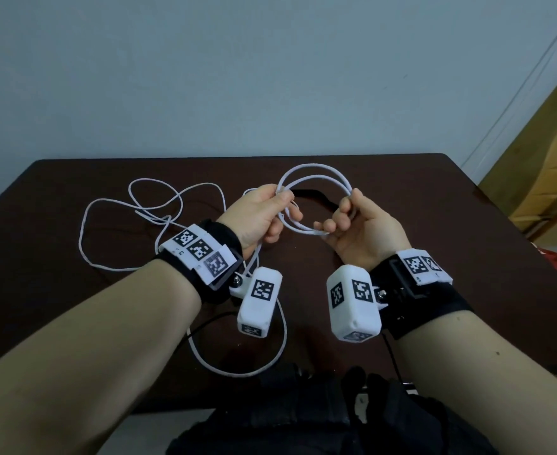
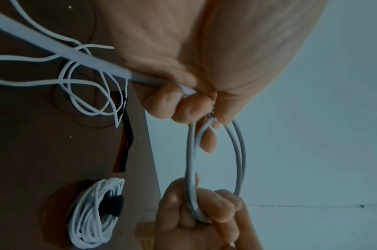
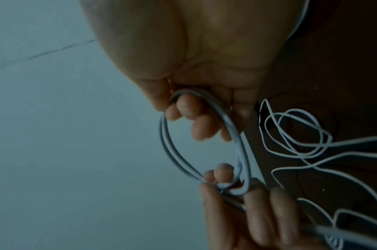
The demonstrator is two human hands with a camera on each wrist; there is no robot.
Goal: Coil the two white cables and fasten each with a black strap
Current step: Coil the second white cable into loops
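Above the dark table (image 1: 434, 208) I hold a small coil of white cable (image 1: 316, 178) of a few loops between both hands. My left hand (image 1: 280, 205) pinches its left side (image 2: 240, 155) and my right hand (image 1: 339, 218) grips its right side (image 3: 167, 145) with curled fingers. The rest of this cable (image 1: 80, 238) trails loose over the table's left half and down to the near edge. A black strap (image 1: 316, 193) lies flat on the table behind the hands. A second white cable (image 2: 95, 211), coiled and bound by a black strap, shows only in the left wrist view.
A wooden piece of furniture (image 1: 549, 142) stands to the right of the table. A plain wall rises behind the far edge. Dark fabric (image 1: 303, 415) sits below the near edge, at my body.
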